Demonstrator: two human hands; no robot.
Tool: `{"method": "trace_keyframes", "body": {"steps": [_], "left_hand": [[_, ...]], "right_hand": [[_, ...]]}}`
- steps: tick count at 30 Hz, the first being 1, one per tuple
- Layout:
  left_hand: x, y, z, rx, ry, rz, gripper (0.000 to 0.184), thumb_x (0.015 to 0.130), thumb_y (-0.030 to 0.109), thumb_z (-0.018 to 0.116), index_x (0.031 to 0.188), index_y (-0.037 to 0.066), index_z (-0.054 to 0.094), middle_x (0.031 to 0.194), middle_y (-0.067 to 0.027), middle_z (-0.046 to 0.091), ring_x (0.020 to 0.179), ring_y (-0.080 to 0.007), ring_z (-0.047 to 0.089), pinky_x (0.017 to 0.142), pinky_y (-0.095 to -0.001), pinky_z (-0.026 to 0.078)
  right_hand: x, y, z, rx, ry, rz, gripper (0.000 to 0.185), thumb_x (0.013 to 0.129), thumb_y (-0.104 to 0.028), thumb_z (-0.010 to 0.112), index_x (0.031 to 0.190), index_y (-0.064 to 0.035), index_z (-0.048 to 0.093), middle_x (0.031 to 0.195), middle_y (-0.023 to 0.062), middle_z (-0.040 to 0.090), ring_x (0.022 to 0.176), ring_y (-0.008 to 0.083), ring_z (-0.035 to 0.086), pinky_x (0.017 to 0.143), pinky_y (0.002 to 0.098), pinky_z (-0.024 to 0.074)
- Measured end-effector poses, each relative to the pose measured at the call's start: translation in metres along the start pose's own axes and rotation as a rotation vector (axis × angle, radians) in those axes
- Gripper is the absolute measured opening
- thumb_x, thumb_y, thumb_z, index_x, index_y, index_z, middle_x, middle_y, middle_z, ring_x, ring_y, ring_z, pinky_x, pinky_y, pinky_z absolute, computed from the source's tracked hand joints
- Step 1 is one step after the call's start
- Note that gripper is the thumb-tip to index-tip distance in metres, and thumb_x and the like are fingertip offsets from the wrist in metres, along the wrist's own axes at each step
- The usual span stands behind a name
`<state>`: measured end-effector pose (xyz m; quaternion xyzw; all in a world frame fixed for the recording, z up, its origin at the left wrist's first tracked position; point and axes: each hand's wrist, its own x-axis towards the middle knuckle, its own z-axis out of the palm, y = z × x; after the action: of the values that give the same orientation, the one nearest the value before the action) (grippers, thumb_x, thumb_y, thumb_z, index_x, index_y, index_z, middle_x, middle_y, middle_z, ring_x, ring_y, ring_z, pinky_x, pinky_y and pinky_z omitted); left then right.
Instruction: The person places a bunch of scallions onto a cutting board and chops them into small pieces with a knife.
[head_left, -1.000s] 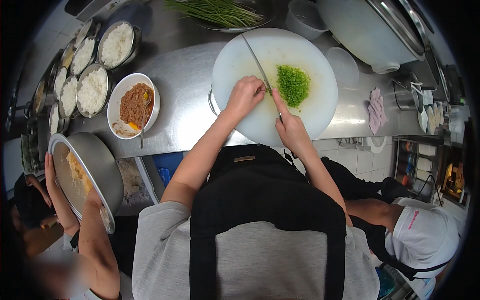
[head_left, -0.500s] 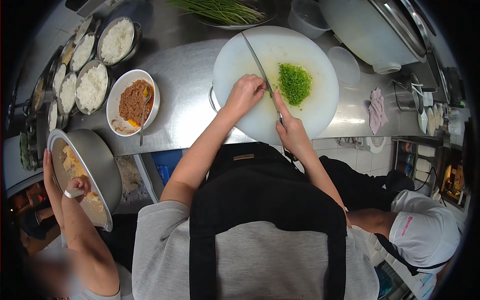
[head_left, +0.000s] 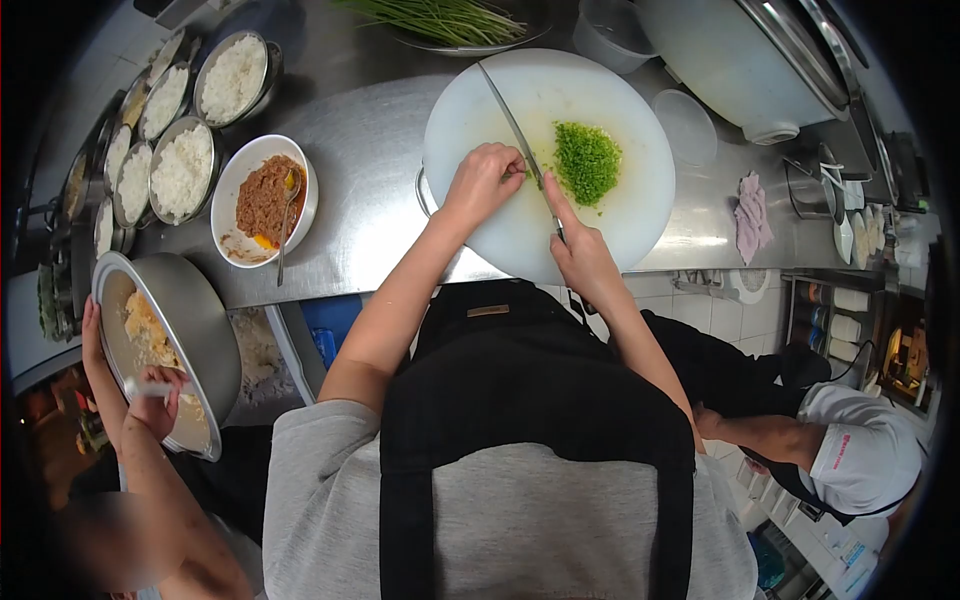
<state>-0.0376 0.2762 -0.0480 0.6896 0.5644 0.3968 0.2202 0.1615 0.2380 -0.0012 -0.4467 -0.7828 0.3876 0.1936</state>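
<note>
My right hand (head_left: 580,250) grips a long knife (head_left: 510,117) by its handle, with the index finger stretched along the blade. The blade points up and left across a round white cutting board (head_left: 460,110). Just left of the blade, my left hand (head_left: 485,182) is closed, fingertips curled together beside the knife; a small bit of green shows near them, mostly hidden. A pile of finely chopped green herb (head_left: 587,163) lies on the board to the right of the blade.
Long green stalks (head_left: 440,20) lie in a metal bowl behind the board. Left are bowls of rice (head_left: 184,172) and a white bowl (head_left: 226,190) of brown mixture with a spoon. A co-worker at lower left handles a large metal bowl (head_left: 215,330); another person (head_left: 850,450) is at right.
My hands and the knife keep nearly the same pose, shifting slightly up with the view. The left co-worker's hand has moved within the large bowl, now holding a pale utensil. The person at right has shifted.
</note>
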Motion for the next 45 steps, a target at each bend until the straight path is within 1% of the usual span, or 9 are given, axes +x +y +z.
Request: {"method": "trace_keyframes", "body": {"steps": [9, 17, 20, 33, 35, 38, 39, 41, 45], "left_hand": [[-0.005, 0.002, -0.002, 0.069, 0.014, 0.088, 0.007, 0.078, 0.004, 0.067, 0.084, 0.0, 0.067, 0.084, -0.0123, 0.065, 0.085, -0.0308, 0.062, 0.077, -0.0393, 0.051], [-0.004, 0.001, -0.001, 0.074, 0.032, 0.081, 0.006, 0.074, 0.001, 0.066, 0.08, 0.001, 0.065, 0.08, -0.0133, 0.063, 0.081, -0.0329, 0.06, 0.076, -0.0415, 0.049], [-0.006, 0.003, -0.001, 0.092, 0.018, 0.104, 0.006, 0.074, 0.001, 0.066, 0.08, 0.001, 0.064, 0.079, -0.0132, 0.063, 0.081, -0.0327, 0.06, 0.076, -0.0417, 0.049], [-0.012, 0.0, 0.001, 0.072, 0.091, 0.138, 0.009, 0.074, 0.002, 0.068, 0.082, 0.001, 0.068, 0.078, -0.0132, 0.063, 0.08, -0.0319, 0.06, 0.074, -0.0416, 0.049], [-0.011, 0.0, -0.001, 0.071, 0.083, 0.13, 0.008, 0.074, 0.002, 0.068, 0.082, 0.001, 0.068, 0.078, -0.013, 0.062, 0.08, -0.0319, 0.059, 0.074, -0.0415, 0.049], [-0.011, 0.002, -0.003, 0.086, 0.046, 0.071, 0.008, 0.075, 0.003, 0.068, 0.083, 0.0, 0.067, 0.079, -0.0126, 0.063, 0.082, -0.0313, 0.06, 0.075, -0.0407, 0.05], [-0.011, 0.002, -0.003, 0.107, 0.014, 0.036, 0.008, 0.078, 0.004, 0.068, 0.084, 0.0, 0.066, 0.081, -0.0125, 0.064, 0.083, -0.0307, 0.061, 0.076, -0.04, 0.05], [-0.009, 0.0, -0.002, 0.096, 0.03, 0.055, 0.007, 0.076, 0.003, 0.068, 0.082, 0.001, 0.067, 0.08, -0.0122, 0.063, 0.082, -0.0309, 0.06, 0.075, -0.0405, 0.049], [-0.012, 0.002, -0.001, 0.091, 0.078, 0.096, 0.007, 0.074, 0.003, 0.068, 0.08, 0.002, 0.068, 0.08, -0.0116, 0.064, 0.081, -0.0305, 0.059, 0.074, -0.0407, 0.049]], "right_hand": [[0.015, -0.01, -0.006, 0.047, -0.108, 0.134, 0.081, 0.083, 0.003, 0.048, 0.155, -0.0199, 0.02, 0.081, 0.0317, 0.063, 0.078, 0.047, 0.063, 0.077, 0.0515, 0.0467], [0.004, 0.007, 0.009, 0.006, 0.033, -0.095, 0.083, 0.082, 0.004, 0.048, 0.156, -0.0214, 0.02, 0.081, 0.0309, 0.063, 0.078, 0.0464, 0.062, 0.078, 0.0519, 0.0454], [0.015, -0.018, -0.005, 0.014, -0.142, 0.206, 0.083, 0.081, 0.004, 0.047, 0.156, -0.022, 0.019, 0.079, 0.0303, 0.062, 0.077, 0.0458, 0.062, 0.078, 0.052, 0.0453], [0.017, -0.017, -0.002, 0.05, -0.118, 0.179, 0.084, 0.082, 0.003, 0.047, 0.156, -0.0234, 0.018, 0.08, 0.0307, 0.063, 0.079, 0.0466, 0.062, 0.08, 0.0514, 0.0458], [0.02, -0.018, -0.008, 0.024, -0.191, 0.263, 0.084, 0.084, 0.004, 0.045, 0.157, -0.0267, 0.018, 0.115, 0.0229, 0.066, 0.057, 0.0249, 0.06, 0.063, 0.0382, 0.0512], [0.009, -0.01, -0.003, 0.035, -0.111, 0.14, 0.084, 0.083, 0.004, 0.046, 0.157, -0.0266, 0.018, 0.119, 0.0212, 0.065, 0.056, 0.0247, 0.059, 0.062, 0.038, 0.0514], [0.007, -0.005, 0.002, 0.035, -0.113, 0.141, 0.084, 0.083, 0.004, 0.046, 0.157, -0.0266, 0.018, 0.119, 0.0212, 0.065, 0.056, 0.0247, 0.059, 0.062, 0.038, 0.0514], [0.005, 0.005, 0.011, 0.002, 0.014, -0.102, 0.084, 0.082, 0.003, 0.047, 0.156, -0.0239, 0.018, 0.077, 0.0301, 0.062, 0.077, 0.046, 0.063, 0.079, 0.0511, 0.0466], [0.011, -0.012, 0.004, 0.048, -0.032, 0.02, 0.084, 0.082, 0.003, 0.048, 0.156, -0.0243, 0.018, 0.078, 0.0301, 0.063, 0.076, 0.0459, 0.063, 0.078, 0.0511, 0.0472]]}}
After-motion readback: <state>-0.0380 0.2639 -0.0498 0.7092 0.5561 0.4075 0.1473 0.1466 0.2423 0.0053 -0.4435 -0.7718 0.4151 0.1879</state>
